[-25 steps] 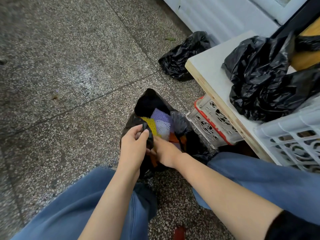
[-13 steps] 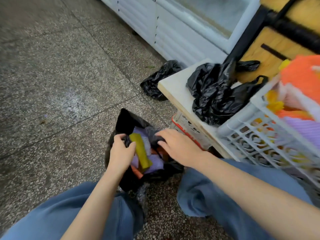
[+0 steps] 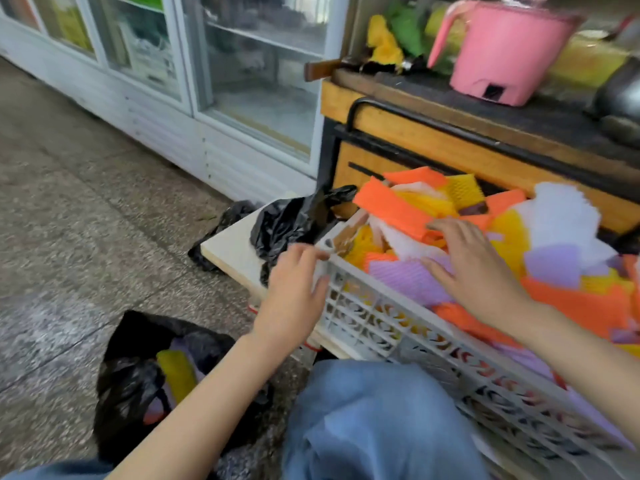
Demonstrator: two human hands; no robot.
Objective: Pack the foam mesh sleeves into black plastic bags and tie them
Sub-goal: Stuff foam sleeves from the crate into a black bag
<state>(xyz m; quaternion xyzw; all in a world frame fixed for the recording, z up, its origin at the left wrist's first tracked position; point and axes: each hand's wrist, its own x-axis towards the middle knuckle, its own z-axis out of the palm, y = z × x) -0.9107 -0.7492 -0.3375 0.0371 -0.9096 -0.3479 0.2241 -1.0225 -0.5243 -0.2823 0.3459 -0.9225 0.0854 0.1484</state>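
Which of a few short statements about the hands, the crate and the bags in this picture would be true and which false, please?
1. The right hand lies spread on the foam sleeves in the white crate. True.
2. The black bag on the floor is tied shut. False: it gapes open, with a yellow sleeve showing inside.
3. The left hand holds the floor bag's rim. False: it is up at the crate's near corner, apart from that bag.
4. A pink jug stands on the counter behind the crate. True.
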